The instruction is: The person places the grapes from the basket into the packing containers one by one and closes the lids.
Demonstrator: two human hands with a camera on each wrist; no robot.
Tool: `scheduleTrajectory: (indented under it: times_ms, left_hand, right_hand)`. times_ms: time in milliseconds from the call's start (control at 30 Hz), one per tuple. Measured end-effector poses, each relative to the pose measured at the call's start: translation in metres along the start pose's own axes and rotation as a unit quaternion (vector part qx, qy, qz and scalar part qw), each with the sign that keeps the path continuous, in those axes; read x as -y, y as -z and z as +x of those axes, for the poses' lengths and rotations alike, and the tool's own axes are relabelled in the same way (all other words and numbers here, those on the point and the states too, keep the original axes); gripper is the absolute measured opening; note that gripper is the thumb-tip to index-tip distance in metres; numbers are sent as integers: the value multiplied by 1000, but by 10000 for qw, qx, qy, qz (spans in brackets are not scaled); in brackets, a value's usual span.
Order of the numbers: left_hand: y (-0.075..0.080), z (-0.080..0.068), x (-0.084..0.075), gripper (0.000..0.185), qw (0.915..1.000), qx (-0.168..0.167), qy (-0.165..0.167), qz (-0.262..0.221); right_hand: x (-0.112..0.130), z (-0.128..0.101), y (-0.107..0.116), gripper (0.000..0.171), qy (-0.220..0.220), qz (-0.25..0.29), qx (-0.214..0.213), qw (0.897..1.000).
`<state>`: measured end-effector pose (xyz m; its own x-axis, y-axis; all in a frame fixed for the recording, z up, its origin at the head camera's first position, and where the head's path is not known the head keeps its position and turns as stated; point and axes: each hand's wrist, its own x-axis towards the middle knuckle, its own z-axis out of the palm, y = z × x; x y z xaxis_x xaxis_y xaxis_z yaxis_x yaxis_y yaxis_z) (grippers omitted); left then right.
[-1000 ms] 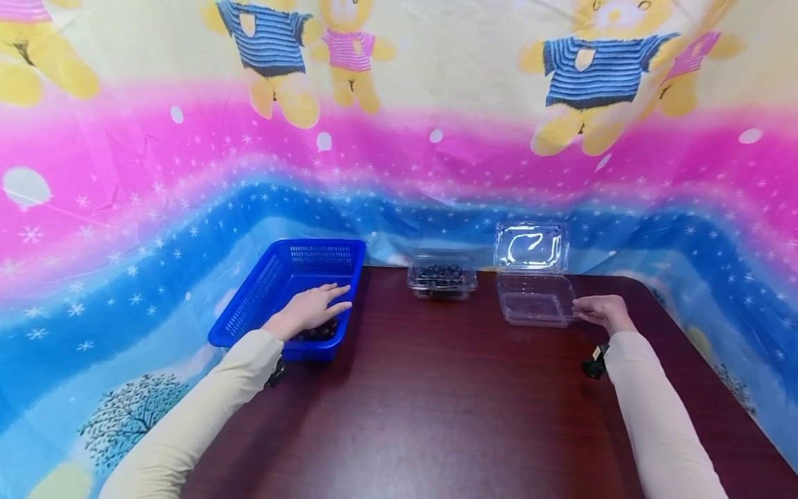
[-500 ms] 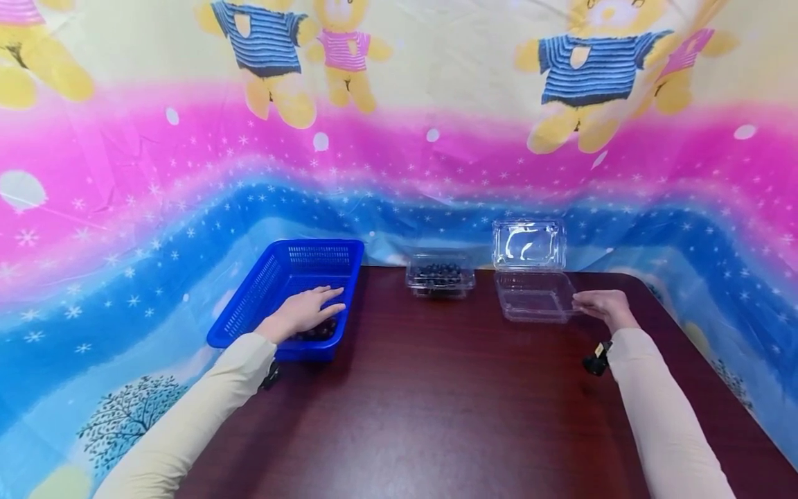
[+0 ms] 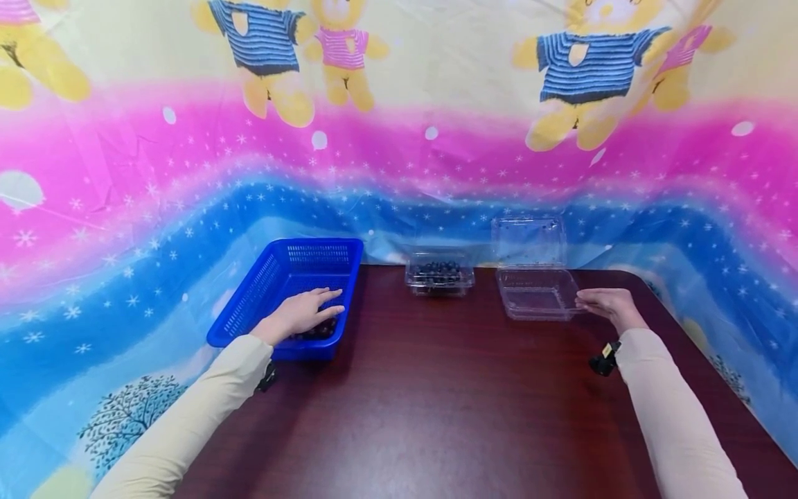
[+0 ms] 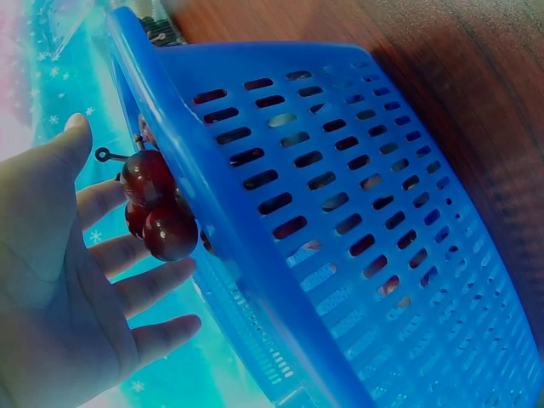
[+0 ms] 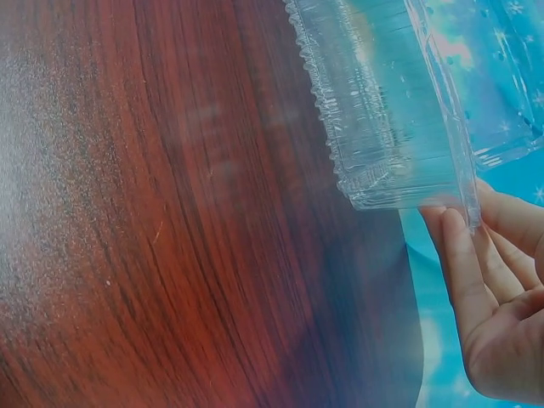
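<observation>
The fingers (image 4: 136, 285) of the left hand (image 3: 299, 315) are held straight and slightly spread, palm down, inside the blue basket (image 3: 255, 294). A small cluster of dark red cherries (image 4: 157, 217) is seen in the left wrist view just beyond the fingertips, against the basket's inner wall; whether the fingertips actually touch the fruit cannot be told, since the view is tinted and very close. Nothing is gripped by this hand. In the head view the fruit is glimpsed as dark shapes under the hand, at the near end of the basket.

The fingers (image 5: 463, 255) of the right hand (image 3: 611, 305) are extended and kept close together, and their tips are laid against the right-hand rim of the open clear clamshell (image 3: 536, 294). No pinch is shown. The clamshell's lid (image 3: 528, 241) is raised upright at the back, and its tray is seen to be without fruit.

Between the basket and the open clamshell, at the far edge of the dark wooden table (image 3: 436, 416), a closed clear box of dark berries (image 3: 439, 274) is set. Behind the table a brightly printed cloth (image 3: 399, 138) with cartoon bears is hung.
</observation>
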<state>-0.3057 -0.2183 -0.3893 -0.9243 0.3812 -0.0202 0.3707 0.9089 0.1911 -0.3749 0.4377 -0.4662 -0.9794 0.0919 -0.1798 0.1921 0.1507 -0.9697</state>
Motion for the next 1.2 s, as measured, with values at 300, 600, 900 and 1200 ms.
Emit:
scheduleTrajectory:
  times_ms: [300, 600, 900, 1200]
  left_hand:
    - [1, -2, 0, 62, 9999, 116, 12, 3]
    - [4, -7, 3, 67, 9999, 161, 37, -6]
    - [4, -10, 6, 63, 9998, 166, -96, -32]
    - [7, -12, 10, 56, 9986, 396, -354, -91]
  right_hand:
    - [30, -37, -18, 16, -241, 54, -50, 9997]
    - [29, -39, -17, 19, -241, 166, -47, 9996]
    - [31, -43, -16, 20, -204, 245, -26, 9995]
    - [21, -41, -12, 9, -52, 261, 26, 9996]
